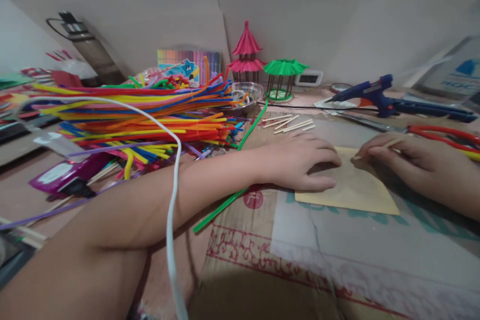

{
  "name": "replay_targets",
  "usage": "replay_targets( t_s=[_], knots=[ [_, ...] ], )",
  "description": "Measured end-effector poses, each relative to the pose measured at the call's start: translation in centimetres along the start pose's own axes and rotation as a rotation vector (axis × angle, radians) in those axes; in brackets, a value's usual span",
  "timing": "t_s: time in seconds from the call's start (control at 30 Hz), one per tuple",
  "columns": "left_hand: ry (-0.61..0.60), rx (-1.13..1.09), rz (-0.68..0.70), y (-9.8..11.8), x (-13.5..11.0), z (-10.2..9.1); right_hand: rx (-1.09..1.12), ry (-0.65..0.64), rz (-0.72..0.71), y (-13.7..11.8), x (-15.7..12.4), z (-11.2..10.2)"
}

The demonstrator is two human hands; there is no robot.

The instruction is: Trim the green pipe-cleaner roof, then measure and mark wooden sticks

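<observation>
A yellow sheet of paper (pixel 348 187) lies on printed cardboard (pixel 232 270). My left hand (pixel 303 160) rests palm down on the sheet's left part, fingers stretched out and slightly bent, thumb apart. At the sheet's upper right, my right hand (pixel 412 160) is closed in a pinch on a thin wooden stick (pixel 392 142). Part of that stick is hidden by the fingers. Several short wooden sticks (pixel 288 124) lie loose just beyond my left hand.
Bundled pipe cleaners (pixel 150 105) fill the left side. A white cable (pixel 176 180) crosses over my left forearm. Behind stand a pink paper pagoda (pixel 246 55) and a green-roofed pavilion (pixel 285 70). A blue glue gun (pixel 382 97) and red-handled scissors (pixel 438 132) lie at right.
</observation>
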State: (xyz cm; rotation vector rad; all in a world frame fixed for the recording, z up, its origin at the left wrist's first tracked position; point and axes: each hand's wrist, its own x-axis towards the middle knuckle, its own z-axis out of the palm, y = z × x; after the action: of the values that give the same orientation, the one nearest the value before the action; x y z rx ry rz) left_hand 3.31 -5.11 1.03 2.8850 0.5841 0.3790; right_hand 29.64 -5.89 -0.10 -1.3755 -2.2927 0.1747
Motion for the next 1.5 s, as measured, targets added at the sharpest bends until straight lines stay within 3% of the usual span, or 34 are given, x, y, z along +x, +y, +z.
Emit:
replay_targets(
  t_s=[0.17,0.37,0.63,0.73,0.87,1.03,1.37,1.5],
  knots=[
    [0.024,-0.042,-0.041,0.0,0.0,0.1,0.204,0.198,0.042,-0.7,-0.7,-0.4],
    [0.182,-0.081,-0.07,0.7,0.0,-0.2,0.449,0.035,0.062,-3.9,-2.0,-1.2],
    [0.29,0.022,-0.004,1.6,-0.2,-0.4,0.515,-0.02,0.123,-3.2,-2.4,-0.5],
    [0.345,0.028,-0.008,1.7,-0.2,-0.6,0.518,-0.022,0.063,-3.4,-1.7,-0.7],
    [0.391,0.031,0.001,2.0,-0.3,-1.0,0.434,-0.002,-0.135,-3.5,-1.3,-0.8],
    [0.418,0.01,0.035,2.2,-0.4,-1.3,0.378,-0.076,-0.297,-3.4,-1.2,-0.6],
    [0.456,-0.015,0.041,2.4,-0.6,-1.5,0.378,-0.089,-0.326,-3.2,-1.1,-0.5],
    [0.449,0.004,0.049,2.4,-0.5,-1.6,0.374,0.029,-0.276,-3.2,-1.4,-0.5]
  ],
)
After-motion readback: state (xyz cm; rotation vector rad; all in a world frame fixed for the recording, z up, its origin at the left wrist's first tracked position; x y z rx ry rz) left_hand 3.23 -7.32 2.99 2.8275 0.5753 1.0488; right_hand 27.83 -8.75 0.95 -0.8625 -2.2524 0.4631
